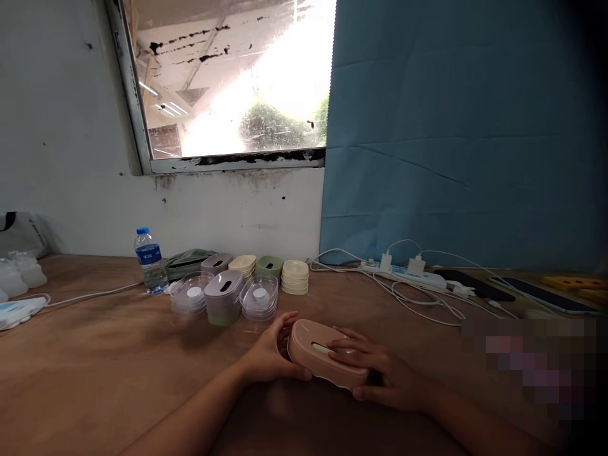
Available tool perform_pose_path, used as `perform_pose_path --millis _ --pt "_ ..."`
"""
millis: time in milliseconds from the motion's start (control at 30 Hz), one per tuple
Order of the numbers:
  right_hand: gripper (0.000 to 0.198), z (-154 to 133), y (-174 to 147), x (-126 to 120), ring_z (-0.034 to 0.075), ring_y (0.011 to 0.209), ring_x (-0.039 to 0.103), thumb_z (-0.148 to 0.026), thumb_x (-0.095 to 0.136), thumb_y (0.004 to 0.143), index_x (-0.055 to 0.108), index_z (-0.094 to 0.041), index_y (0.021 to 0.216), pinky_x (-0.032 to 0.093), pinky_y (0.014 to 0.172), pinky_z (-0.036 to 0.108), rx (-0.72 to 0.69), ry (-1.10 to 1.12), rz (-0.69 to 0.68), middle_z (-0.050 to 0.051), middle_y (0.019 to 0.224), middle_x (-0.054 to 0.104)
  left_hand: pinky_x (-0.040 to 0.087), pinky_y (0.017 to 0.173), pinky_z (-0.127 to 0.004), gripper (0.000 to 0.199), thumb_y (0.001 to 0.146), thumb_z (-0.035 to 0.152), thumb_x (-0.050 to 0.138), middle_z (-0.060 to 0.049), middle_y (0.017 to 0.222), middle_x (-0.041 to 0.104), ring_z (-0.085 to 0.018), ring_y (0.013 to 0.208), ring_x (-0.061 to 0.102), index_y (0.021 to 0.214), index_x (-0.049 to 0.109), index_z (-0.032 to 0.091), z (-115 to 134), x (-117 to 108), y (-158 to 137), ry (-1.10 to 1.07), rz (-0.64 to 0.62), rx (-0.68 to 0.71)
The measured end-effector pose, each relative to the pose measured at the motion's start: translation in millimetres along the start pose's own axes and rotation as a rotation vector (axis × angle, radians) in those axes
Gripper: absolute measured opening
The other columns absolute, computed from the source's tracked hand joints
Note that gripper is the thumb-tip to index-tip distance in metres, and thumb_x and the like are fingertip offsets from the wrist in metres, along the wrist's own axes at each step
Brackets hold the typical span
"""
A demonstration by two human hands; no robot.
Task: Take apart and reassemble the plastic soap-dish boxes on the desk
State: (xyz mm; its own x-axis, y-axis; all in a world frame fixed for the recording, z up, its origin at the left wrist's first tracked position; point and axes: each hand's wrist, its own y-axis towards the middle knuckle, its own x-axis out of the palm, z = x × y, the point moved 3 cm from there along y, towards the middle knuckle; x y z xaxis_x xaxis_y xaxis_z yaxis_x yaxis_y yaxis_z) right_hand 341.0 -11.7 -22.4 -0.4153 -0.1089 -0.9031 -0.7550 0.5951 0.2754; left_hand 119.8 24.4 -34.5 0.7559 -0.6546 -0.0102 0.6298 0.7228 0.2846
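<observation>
A peach rounded plastic box (304, 342) with an oval slot in its top is held just above or on the brown table; I cannot tell which. My left hand (275, 351) grips its left end, thumb along the near side. At the right end, my right hand (373, 367) has its fingers over the top by the slot and its thumb on the near side. Beyond the box stand similar lilac boxes (224, 292) and a green box (270, 266). Stacks of clear plastic dishes (259, 297) and cream cups (295, 277) are beside them.
A water bottle (149, 263) stands at the back left, before a dark green pouch (187, 261). Back right, a power strip (403, 275) trails white cables near dark phones (475, 285). White bottles (26, 269) stand at far left. The right edge is pixelated.
</observation>
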Motion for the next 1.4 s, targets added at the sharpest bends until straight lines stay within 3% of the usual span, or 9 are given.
perform_pose_path --millis 167,433,633,1000,1267,1400 --pt "0.055 -2 -3 1 0.030 0.129 0.017 -0.039 0.057 0.077 0.041 -0.024 0.128 0.025 0.100 0.050 -0.124 -0.120 -0.006 0.010 0.130 0.044 0.028 0.101 -0.042 0.106 0.034 0.012 0.083 -0.012 0.131 0.036 -0.027 0.119 0.038 0.126 0.032 0.023 0 2 -1 0.112 -0.017 0.005" --pt "0.054 -3 -3 1 0.029 0.129 0.020 -0.035 0.061 0.074 0.045 -0.023 0.124 0.027 0.099 0.050 -0.153 -0.069 0.034 0.010 0.125 0.049 0.027 0.101 -0.041 0.106 0.037 0.017 0.082 -0.012 0.129 0.039 -0.027 0.118 0.037 0.129 0.028 0.021 -4 -3 -3 0.317 -0.027 -0.044" --pt "0.051 -7 -2 0 0.025 0.118 0.041 -0.031 0.061 0.074 0.048 -0.020 0.122 0.033 0.098 0.044 -0.120 0.033 0.051 0.012 0.120 0.053 0.024 0.102 -0.041 0.106 0.041 0.024 0.081 -0.014 0.131 0.036 -0.028 0.120 0.034 0.131 0.024 0.017 -3 -3 -3 0.424 -0.032 -0.105" --pt "0.029 -6 2 -7 0.024 0.103 0.053 -0.026 0.060 0.075 0.060 -0.017 0.102 0.042 0.089 0.041 -0.056 0.301 0.247 0.011 0.100 0.063 0.020 0.104 -0.042 0.107 0.045 0.032 0.079 -0.015 0.135 0.028 -0.029 0.125 0.026 0.132 0.019 0.016 0 2 -3 0.446 -0.032 -0.190" --pt "0.022 11 -4 -12 0.026 0.098 0.055 -0.036 0.057 0.076 0.060 -0.019 0.089 0.043 0.086 0.042 0.106 0.415 0.462 0.012 0.097 0.062 0.022 0.104 -0.043 0.110 0.049 0.022 0.078 -0.014 0.136 0.026 -0.026 0.124 0.028 0.135 0.009 0.021 3 10 -3 0.351 -0.039 -0.067" --pt "0.030 23 -11 -11 0.028 0.097 0.054 -0.045 0.055 0.074 0.061 -0.019 0.088 0.044 0.083 0.039 0.193 0.520 0.545 0.011 0.099 0.060 0.017 0.106 -0.044 0.095 0.056 0.029 0.075 -0.010 0.139 0.020 -0.028 0.128 0.018 0.133 0.020 0.024 21 10 -7 0.581 0.025 0.134"
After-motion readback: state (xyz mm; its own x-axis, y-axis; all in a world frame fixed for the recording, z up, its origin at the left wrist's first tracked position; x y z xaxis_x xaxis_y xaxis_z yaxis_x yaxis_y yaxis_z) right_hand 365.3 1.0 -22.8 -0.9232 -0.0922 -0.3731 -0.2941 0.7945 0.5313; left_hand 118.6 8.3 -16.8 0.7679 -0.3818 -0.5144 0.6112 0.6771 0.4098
